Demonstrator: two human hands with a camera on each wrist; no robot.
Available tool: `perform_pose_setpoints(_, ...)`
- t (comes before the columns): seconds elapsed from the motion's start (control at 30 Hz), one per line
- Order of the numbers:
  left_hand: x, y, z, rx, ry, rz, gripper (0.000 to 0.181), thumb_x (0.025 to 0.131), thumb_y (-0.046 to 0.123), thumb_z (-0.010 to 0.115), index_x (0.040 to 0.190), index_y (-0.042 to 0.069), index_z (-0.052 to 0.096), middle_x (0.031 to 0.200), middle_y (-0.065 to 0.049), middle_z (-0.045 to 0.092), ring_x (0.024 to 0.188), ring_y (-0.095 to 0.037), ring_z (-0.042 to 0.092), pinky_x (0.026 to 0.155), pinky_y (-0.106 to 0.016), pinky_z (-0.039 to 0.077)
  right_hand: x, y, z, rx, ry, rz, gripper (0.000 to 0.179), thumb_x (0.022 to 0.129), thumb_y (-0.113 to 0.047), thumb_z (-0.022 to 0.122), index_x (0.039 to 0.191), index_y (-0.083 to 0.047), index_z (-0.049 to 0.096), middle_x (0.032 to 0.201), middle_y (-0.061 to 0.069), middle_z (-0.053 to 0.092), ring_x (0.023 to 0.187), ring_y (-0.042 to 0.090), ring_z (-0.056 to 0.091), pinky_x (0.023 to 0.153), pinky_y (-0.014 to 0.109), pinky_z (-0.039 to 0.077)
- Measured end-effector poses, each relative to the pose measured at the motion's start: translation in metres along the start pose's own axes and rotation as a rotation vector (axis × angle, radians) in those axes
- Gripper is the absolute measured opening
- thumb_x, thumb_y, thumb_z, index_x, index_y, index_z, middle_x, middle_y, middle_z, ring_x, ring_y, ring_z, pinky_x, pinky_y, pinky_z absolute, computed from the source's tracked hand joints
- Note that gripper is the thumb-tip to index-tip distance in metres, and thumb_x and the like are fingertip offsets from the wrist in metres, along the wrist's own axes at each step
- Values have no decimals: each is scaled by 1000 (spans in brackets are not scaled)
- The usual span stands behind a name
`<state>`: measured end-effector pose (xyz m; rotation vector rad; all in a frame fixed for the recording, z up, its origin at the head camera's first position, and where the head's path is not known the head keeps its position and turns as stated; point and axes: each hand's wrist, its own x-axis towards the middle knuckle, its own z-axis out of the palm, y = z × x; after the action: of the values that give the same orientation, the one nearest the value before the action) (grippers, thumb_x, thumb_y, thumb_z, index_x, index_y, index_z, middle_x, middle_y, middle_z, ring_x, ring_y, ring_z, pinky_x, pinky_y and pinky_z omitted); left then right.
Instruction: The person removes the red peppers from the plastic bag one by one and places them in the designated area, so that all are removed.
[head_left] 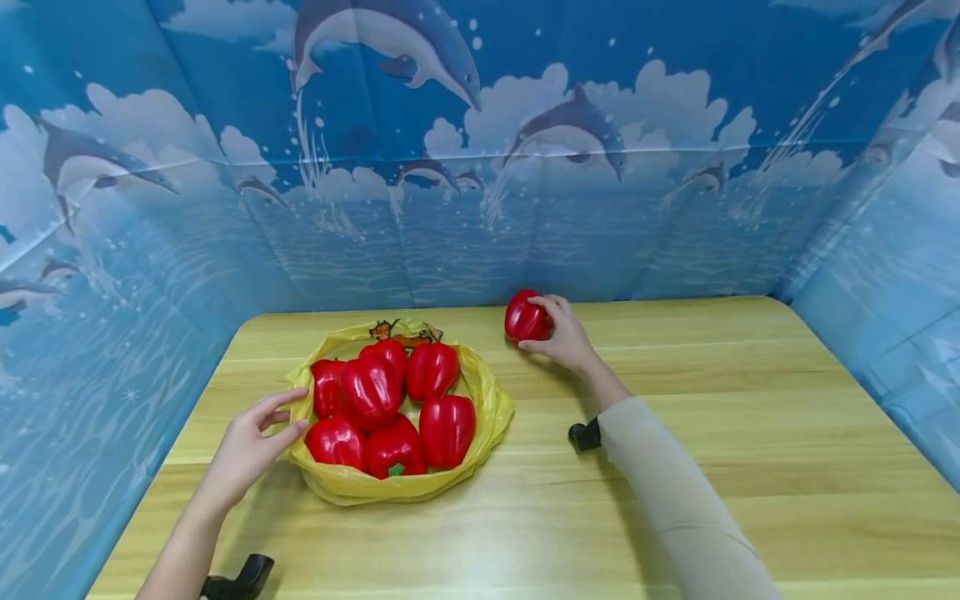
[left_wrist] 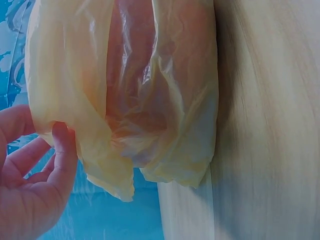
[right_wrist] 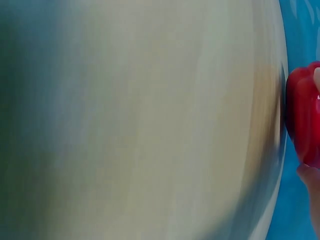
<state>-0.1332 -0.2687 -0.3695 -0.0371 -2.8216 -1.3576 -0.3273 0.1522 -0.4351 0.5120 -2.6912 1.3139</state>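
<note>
A yellow plastic bag [head_left: 483, 417] stands on the table with its mouth spread wide and several red bell peppers [head_left: 371, 392] inside. At the bag's left rim my left hand [head_left: 251, 446] pinches the thin plastic between thumb and fingers. The left wrist view shows the bag's creased outer side, with reddish shapes showing through, and the left hand [left_wrist: 37, 175] at its edge. Near the table's back edge, right of the bag, my right hand [head_left: 562, 337] grips a single red bell pepper [head_left: 521, 317], thumb and fingers on opposite sides. In the right wrist view that bell pepper [right_wrist: 302, 115] is partly cut off.
The wooden table [head_left: 720, 433] has rounded back corners. A blue curtain [head_left: 480, 242] printed with dolphins hangs close behind it and along both sides. Black devices are strapped at both wrists, one on the left [head_left: 240, 579] and one on the right [head_left: 585, 435].
</note>
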Motion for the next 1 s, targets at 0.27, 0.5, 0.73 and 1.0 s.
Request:
perform_pose_setpoints(0.27,-2,-2,2,-11,-2,12,44,91,17,60,132,2,50,134,-20,44,109,-36,47,73,-25,48,-1,6,5,-23,4,-47,70,73,-5,78,134,-9,43,143,21,30,129,41,30,97,57,35)
perform_pose_setpoints(0.5,-4,-4,2,-28,12,18,44,91,15,60,131,2,50,134,-20,44,109,-35,47,71,-22,49,1,7,5,-17,1,-59,71,73,-7,78,135,-11,43,141,21,32,128,39,31,97,58,33)
perform_pose_setpoints(0.73,-5,-3,3,-35,12,31,44,91,15,60,131,1,50,133,-21,45,108,-35,47,70,-22,49,0,-1,-3,17,-17,1,81,74,-11,79,142,-11,35,143,19,28,130,37,29,100,57,31)
perform_pose_setpoints(1.0,-3,-1,0,-30,-5,17,45,91,16,60,133,2,49,136,-20,42,111,-36,46,72,-25,48,-6,-17,-23,62,-18,18,77,78,-17,77,142,-9,35,144,15,30,130,37,29,97,55,36)
